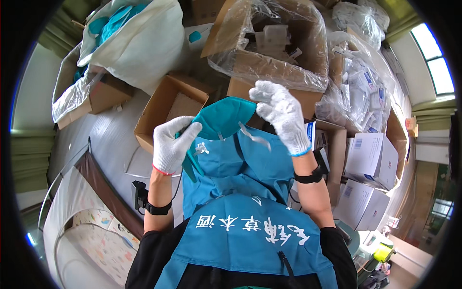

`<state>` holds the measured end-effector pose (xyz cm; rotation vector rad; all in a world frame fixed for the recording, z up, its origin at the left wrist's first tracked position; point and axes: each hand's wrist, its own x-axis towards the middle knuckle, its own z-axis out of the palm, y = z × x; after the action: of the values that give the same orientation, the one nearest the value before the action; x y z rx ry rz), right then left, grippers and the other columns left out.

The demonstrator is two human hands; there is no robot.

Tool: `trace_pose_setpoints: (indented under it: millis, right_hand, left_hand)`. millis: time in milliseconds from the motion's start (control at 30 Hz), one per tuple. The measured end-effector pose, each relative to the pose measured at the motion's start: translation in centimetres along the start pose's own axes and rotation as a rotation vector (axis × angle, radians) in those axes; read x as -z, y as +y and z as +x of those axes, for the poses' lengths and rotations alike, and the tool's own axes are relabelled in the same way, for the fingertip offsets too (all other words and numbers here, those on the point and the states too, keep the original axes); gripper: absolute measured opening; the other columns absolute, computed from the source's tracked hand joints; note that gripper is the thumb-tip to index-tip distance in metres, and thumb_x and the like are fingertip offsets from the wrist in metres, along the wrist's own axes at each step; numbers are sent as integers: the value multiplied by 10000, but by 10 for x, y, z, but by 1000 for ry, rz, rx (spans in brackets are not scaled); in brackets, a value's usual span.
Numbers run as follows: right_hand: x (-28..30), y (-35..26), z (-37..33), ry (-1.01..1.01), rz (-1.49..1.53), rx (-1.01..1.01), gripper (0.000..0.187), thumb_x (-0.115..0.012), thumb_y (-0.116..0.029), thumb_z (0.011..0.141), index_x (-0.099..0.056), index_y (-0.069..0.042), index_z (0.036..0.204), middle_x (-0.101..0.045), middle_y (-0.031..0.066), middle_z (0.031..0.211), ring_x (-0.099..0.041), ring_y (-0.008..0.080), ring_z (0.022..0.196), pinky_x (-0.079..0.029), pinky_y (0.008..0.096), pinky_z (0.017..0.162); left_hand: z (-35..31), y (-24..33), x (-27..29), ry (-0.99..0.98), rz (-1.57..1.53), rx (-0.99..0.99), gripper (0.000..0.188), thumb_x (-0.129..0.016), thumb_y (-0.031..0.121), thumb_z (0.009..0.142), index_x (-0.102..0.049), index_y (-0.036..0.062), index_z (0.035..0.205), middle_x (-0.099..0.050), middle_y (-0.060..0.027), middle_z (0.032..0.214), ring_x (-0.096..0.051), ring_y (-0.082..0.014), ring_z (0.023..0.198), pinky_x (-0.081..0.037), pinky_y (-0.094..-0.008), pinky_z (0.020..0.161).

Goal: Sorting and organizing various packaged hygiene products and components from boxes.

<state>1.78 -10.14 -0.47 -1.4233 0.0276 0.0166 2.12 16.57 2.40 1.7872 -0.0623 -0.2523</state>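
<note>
Centre: white-gloved left hand pinches teal cupped fabric mask | right hand half-open, grip unclear | apparently opening-out; calls for steadying

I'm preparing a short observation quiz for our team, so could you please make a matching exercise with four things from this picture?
Column one:
1. Left hand
2. Right hand
3. Teal mask
4. White sack

Column two:
A. Glove with blue-edged cuff
B. Upper left of the picture
C. Glove with red-edged cuff
D. Held at its left side

Pairs: 1-C, 2-A, 3-D, 4-B
</note>
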Motion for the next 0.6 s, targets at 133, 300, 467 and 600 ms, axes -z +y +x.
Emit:
trace_pose_setpoints:
  millis: [133,300,467,600]
  right_hand:
    - [-2,1,-15,-88,121,-56,499,-725,-64,838,-524,0,1291,-623,104,1164,-596,171,1062,-528,305,882]
    - [6,11,-23,-117,-5,-70,255,-698,6,843,-655,17,1094,-646,49,988,-609,124,858,-503,257,780]
    - [2,0,-23,344,-181,65,195,-627,-82,915,-661,21,1077,-654,38,906,-608,86,781,-494,226,721]
    - [-17,6,-25,185,-120,94,207,-599,-69,936,-639,20,1117,-661,47,963,-620,103,833,-498,255,801]
  left_hand:
    - [1,2,-8,-55,-15,-37,186,-690,94,853,-707,-63,951,-652,-44,759,-569,-84,675,-460,-220,614]
    - [7,4,-22,-119,12,-52,220,-678,120,863,-701,-49,1002,-647,-48,778,-564,-92,660,-466,-225,617]
    - [31,-13,-32,14,-396,73,413,-525,310,997,-624,-44,1186,-562,-15,648,-505,-73,571,-441,-233,552]
    - [53,-26,-51,71,-578,170,537,-460,437,1011,-628,-43,1181,-575,-40,644,-520,-113,540,-449,-246,539]
